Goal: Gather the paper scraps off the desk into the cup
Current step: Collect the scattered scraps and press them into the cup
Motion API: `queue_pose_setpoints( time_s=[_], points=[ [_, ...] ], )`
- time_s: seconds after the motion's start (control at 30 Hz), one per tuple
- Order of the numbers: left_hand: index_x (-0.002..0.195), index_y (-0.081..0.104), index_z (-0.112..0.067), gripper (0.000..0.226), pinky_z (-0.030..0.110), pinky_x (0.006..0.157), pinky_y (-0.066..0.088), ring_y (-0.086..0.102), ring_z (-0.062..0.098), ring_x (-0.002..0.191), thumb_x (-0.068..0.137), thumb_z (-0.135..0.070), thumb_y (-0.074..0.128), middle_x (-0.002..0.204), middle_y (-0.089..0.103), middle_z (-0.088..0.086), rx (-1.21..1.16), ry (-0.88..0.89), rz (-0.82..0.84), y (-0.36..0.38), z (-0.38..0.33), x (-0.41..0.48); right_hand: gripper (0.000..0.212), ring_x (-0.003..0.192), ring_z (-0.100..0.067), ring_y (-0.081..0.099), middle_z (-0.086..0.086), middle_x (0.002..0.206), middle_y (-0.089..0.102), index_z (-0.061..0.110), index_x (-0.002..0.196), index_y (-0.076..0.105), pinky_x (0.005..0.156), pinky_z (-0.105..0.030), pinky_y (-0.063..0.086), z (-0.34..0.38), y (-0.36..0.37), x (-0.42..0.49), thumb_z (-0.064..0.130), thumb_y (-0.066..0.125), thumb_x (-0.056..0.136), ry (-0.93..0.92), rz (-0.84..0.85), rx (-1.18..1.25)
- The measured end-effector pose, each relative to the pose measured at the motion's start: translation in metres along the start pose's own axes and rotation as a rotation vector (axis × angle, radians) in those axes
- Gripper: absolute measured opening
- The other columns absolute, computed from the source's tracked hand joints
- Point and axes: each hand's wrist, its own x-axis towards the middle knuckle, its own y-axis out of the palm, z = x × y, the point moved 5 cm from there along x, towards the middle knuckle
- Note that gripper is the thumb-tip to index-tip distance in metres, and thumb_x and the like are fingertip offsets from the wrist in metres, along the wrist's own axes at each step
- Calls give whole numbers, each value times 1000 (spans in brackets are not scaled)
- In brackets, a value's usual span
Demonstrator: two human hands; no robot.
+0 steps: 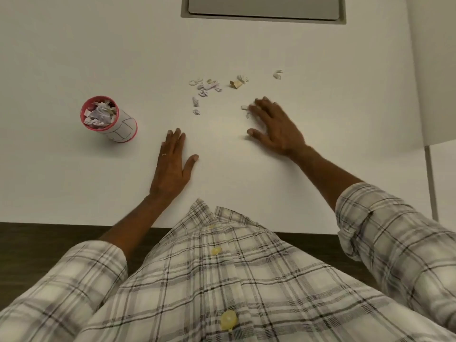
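Note:
A white cup with a pink rim [108,119] stands at the left of the white desk [98,58], filled with crumpled paper. Several small paper scraps [207,86] lie scattered at the middle of the desk, with a tan piece [235,83] and a lone scrap [278,74] further right. My right hand [274,127] rests palm down with fingers spread, its fingertips touching a few scraps [245,108]. My left hand [172,164] lies flat on the desk, fingers together, holding nothing, to the right of the cup.
A grey recessed panel [264,8] sits in the desk at the far edge. A white board or partition [434,70] stands at the right. The desk's near edge meets a dark floor [37,243] below my plaid shirt.

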Motion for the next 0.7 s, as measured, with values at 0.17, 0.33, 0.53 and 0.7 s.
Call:
queue_pose_setpoints(
  time_s=[0.17,0.33,0.53,0.7],
  points=[
    [154,15,-7,78,41,123,12,3,20,152,97,-56,37,163,8,5,30,15,22,5,-13,66,28,132,-27,51,-11,141,53,9,126,60,108,-35,47,34,7,-37,24,44,109,-84,-98,138],
    [155,7,-8,95,37,124,6,-3,21,152,89,-70,35,163,-2,7,11,27,71,7,-26,121,24,123,-26,51,-10,134,53,5,124,58,102,-41,48,18,1,-70,19,48,106,201,-252,179],
    [154,3,-3,113,40,124,2,-6,26,151,80,-82,35,162,-8,14,31,82,101,20,-65,171,79,153,-27,26,-9,163,31,9,154,34,126,-43,23,13,6,-92,59,55,97,346,-189,93],
    [156,1,-15,88,42,123,6,-5,32,151,91,-70,24,161,-9,18,123,310,142,34,-106,205,97,157,-26,15,-8,168,22,12,160,22,128,-46,15,22,7,-68,72,55,91,306,-120,66]
  ],
)
